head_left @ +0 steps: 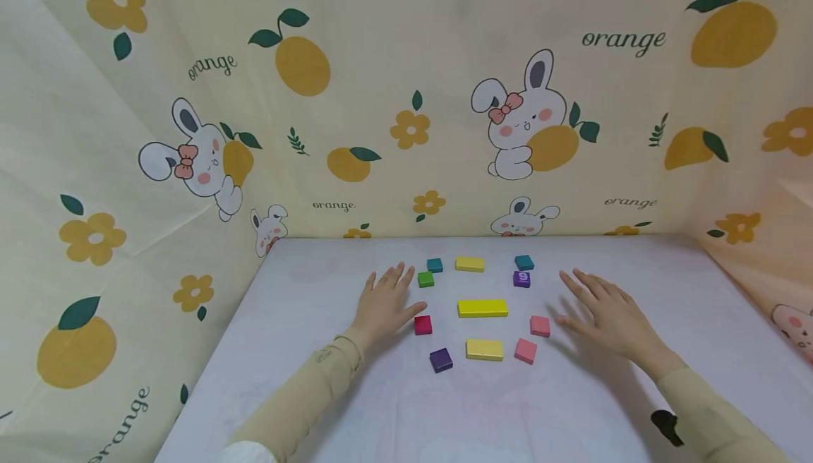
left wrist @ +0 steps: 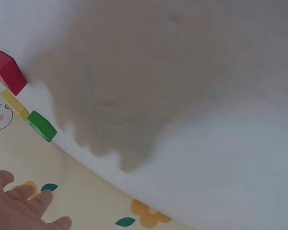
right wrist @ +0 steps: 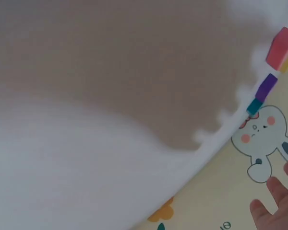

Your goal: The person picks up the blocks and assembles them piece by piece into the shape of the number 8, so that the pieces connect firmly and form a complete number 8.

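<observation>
My left hand [head_left: 384, 305] hovers with spread fingers just left of a red block [head_left: 423, 325] and a green block [head_left: 425, 279]. It holds nothing. On the other side, my right hand [head_left: 610, 315] is also spread, to the right of a pink block [head_left: 540, 326] and a purple block [head_left: 521, 279] marked with a white numeral. Between the hands lie three yellow bars, the brightest one [head_left: 483, 308] in the middle. In the left wrist view the red block [left wrist: 8, 73] shows apart from the fingers [left wrist: 41, 201]. The right wrist view has a pink block [right wrist: 281, 49] at its edge.
Two teal blocks [head_left: 435, 265] sit toward the back. A dark purple block [head_left: 441, 360] and a second pink block [head_left: 526, 351] lie nearer the front. A patterned cloth wall [head_left: 444, 110] closes off the white table [head_left: 406, 421] behind and at both sides.
</observation>
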The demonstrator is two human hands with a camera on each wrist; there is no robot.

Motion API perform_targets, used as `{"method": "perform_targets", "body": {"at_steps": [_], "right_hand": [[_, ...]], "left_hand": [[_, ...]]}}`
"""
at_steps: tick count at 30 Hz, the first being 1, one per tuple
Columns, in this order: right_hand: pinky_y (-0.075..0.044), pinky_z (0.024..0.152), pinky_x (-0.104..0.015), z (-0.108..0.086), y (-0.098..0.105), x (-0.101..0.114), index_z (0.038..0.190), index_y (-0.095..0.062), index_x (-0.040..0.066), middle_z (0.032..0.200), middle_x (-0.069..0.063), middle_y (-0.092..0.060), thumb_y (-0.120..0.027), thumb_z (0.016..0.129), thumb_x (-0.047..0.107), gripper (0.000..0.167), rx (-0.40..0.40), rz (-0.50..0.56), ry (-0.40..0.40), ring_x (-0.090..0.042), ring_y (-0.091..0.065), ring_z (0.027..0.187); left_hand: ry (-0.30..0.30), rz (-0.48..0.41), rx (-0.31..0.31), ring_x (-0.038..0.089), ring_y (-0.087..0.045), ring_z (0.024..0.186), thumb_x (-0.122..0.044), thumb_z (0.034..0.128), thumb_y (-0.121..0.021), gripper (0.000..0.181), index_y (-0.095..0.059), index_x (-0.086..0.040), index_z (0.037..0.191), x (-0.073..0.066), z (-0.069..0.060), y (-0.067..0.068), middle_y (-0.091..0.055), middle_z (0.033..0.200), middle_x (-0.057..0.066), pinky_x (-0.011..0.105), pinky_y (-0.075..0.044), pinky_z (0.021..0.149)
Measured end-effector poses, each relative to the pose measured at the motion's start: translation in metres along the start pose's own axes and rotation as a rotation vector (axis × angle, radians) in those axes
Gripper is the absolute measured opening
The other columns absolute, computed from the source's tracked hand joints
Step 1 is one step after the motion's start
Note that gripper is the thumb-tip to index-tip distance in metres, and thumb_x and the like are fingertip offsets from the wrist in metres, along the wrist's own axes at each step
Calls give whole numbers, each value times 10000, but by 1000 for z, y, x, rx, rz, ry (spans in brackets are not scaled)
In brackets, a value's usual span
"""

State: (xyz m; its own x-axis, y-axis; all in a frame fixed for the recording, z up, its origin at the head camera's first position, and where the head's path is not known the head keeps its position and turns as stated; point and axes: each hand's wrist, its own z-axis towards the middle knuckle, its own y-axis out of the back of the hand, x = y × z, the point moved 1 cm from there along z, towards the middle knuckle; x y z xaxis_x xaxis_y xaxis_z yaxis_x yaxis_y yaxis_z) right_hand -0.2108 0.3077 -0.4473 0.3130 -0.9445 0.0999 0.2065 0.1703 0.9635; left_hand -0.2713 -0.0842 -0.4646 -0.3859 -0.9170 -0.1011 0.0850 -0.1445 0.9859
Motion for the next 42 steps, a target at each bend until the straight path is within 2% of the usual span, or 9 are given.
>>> {"method": "perform_targets", "body": {"at_steps": [5,8,12,15,21,23,27,31,42], "right_hand": [[-346,931,-656,5,3,3,1442,-343,172,1379,-217,-444,-615,851,453,708,-19,52,-18,-462,-424,1206],[-383,916,-632,9,2,4,1382,-435,116,1325,-217,-495,-612,860,429,634,-9,78,-29,-447,-460,1173],[-451,858,-585,12,2,5,1325,-501,91,1239,-208,-557,-598,867,443,585,57,119,-68,-409,-520,1109],[-502,767,-533,13,1,7,1292,-535,87,1169,-194,-591,-603,869,418,542,120,166,-102,-361,-574,1011],[-506,686,-399,14,-4,13,1215,-599,66,1057,-128,-619,-620,867,366,460,216,260,-123,-232,-579,874],[-494,674,-369,14,-5,14,1195,-612,64,1024,-110,-621,-631,860,354,443,243,281,-127,-207,-565,848],[-468,656,-318,15,-8,16,1164,-631,70,990,-74,-618,-652,842,323,410,282,300,-133,-175,-543,825],[-446,654,-293,17,-11,15,1096,-660,80,955,-49,-613,-670,826,312,357,306,310,-130,-158,-530,807],[-447,662,-291,21,-20,16,1026,-681,86,915,-17,-611,-714,790,279,307,335,322,-125,-151,-523,806]], "left_hand": [[9,19,0,230,-419,1334,-597,889,-447,698,-350,-178,1439,-14,8,5,-420,1461,46,482,-316,1093],[7,20,-21,210,-488,1267,-558,890,-490,649,-418,-160,1398,-23,12,5,-502,1389,47,447,-383,1048],[-16,10,-43,202,-579,1142,-514,880,-545,575,-510,-140,1315,-32,18,4,-575,1291,54,392,-471,954],[-26,-32,-31,203,-613,1084,-491,870,-577,521,-564,-139,1254,-39,21,2,-601,1251,53,371,-510,884],[-26,-202,14,168,-641,959,-436,837,-646,425,-654,-147,1149,-51,26,-4,-667,1118,16,331,-518,794],[-35,-225,16,151,-646,920,-421,829,-659,396,-672,-151,1118,-55,28,-7,-682,1074,1,314,-511,765],[-52,-236,16,140,-655,905,-409,817,-674,373,-688,-153,1088,-62,30,-10,-693,1045,-8,298,-507,743],[-53,-221,43,134,-646,917,-416,818,-667,372,-682,-165,1093,-67,32,-12,-690,1039,-17,296,-497,757],[-57,-193,57,115,-621,854,-401,807,-688,336,-701,-173,1053,-76,36,-21,-694,975,-24,258,-475,717]]}}
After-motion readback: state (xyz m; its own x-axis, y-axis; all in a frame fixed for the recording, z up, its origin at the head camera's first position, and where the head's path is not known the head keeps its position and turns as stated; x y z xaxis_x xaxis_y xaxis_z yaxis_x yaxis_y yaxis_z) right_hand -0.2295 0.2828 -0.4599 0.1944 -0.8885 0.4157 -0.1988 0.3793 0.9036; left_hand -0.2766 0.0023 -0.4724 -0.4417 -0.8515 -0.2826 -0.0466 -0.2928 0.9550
